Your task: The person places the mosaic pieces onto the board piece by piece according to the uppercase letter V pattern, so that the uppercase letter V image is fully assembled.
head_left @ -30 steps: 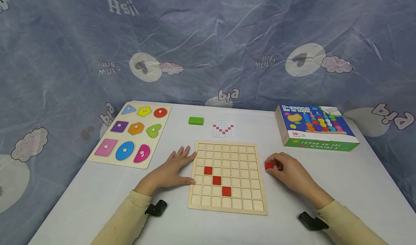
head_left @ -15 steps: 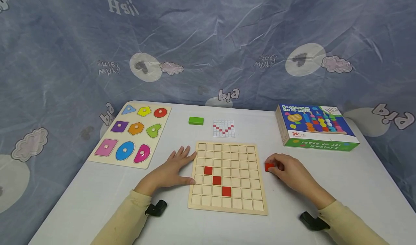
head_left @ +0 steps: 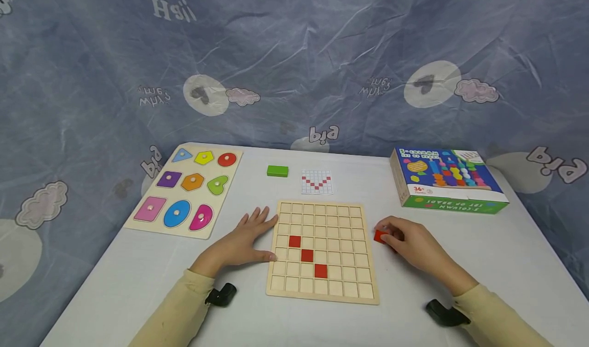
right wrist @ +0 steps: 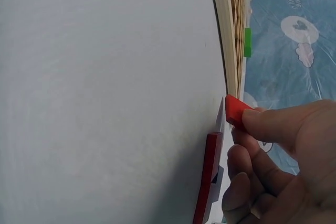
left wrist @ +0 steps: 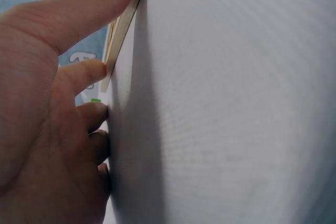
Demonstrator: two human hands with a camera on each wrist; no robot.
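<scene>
A wooden grid board [head_left: 322, 299] lies on the table, with red square tiles [head_left: 307, 255] in three of its cells, forming a diagonal. My left hand [head_left: 241, 242] rests beside it, fingers spread, thumb and index finger touching its left edge. Right of the board, my right hand [head_left: 414, 242] pinches a red tile [right wrist: 235, 111] between thumb and fingers. In the right wrist view that tile is tilted and raised off the table. More red pieces [right wrist: 208, 177] lie on the table under this hand; the head view mostly hides them.
Behind the board lie a small card [head_left: 316, 188] with a red V pattern and a green block [head_left: 277, 171]. A shape puzzle board [head_left: 177, 228] is at the left. A bead-game box [head_left: 453, 179] stands at the back right, before a patterned blue cloth [head_left: 294, 81].
The red tile has tilted and lifted slightly in my right hand, which has shifted a little. My left hand and the board have stayed in place.
</scene>
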